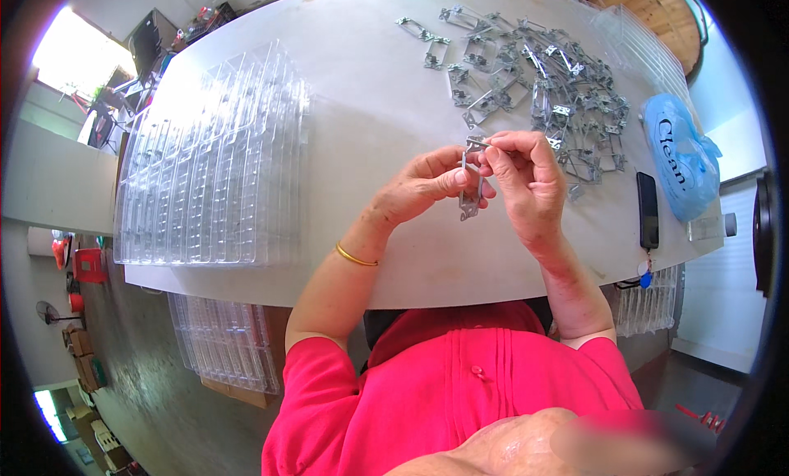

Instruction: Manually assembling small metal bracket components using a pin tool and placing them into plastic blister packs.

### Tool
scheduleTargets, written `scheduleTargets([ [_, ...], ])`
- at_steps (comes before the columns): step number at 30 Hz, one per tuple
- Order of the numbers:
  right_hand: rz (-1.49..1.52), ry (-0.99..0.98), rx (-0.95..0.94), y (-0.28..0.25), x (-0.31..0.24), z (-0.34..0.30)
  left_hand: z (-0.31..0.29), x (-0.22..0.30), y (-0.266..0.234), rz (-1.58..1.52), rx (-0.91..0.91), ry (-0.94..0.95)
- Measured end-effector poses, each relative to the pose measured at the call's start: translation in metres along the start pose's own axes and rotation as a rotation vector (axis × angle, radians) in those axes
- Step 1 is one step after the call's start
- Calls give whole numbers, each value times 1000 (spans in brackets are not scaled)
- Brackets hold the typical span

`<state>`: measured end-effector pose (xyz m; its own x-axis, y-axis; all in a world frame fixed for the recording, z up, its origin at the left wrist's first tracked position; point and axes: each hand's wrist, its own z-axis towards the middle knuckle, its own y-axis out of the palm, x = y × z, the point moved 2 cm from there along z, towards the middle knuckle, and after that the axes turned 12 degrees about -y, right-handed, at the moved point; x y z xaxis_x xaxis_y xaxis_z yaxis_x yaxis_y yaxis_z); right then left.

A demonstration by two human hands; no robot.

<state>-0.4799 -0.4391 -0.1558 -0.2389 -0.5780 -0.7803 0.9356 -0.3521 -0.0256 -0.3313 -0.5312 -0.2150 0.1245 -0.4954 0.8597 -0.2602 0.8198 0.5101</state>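
Observation:
Above the table in front of me, my left hand (429, 182) grips a small grey metal bracket (469, 208) between thumb and fingers. The bracket is held upright, its lower end sticking out below the thumb. My right hand (532, 178) is closed in a pinch at the bracket's upper end, on a thin metal strip (478, 144) that meets it there. Whether the strip is part of the bracket or a separate piece, I cannot tell. Beyond my hands, a loose pile of similar metal brackets (567, 88) spreads over the far right of the table.
Stacked clear plastic trays (209, 168) stand on the white table (362, 266) at left. To the right lie a black phone (648, 209), a blue plastic bag (680, 155) and a clear bottle (708, 227). More clear trays (226, 336) sit below the table's edge.

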Motion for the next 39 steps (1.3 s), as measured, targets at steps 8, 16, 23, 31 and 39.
scheduleTargets([
  [8, -147, -32, -66, -3, -6, -2, 0, -1, -5, 73, 45, 30],
  [16, -268, 99, -89, -9, -9, -1, -1, 4, -4, 87, 97, -12],
  [23, -283, 228, -174, -14, -23, 7, -2, 7, -10, 185, 192, -39],
  [31, -17, 566, -275, -20, -19, 9, -2, 4, -4, 213, 168, -125],
  [39, -242, 496, -342, -23, -9, 4, -1, 6, 5, 575, 258, -143],
])
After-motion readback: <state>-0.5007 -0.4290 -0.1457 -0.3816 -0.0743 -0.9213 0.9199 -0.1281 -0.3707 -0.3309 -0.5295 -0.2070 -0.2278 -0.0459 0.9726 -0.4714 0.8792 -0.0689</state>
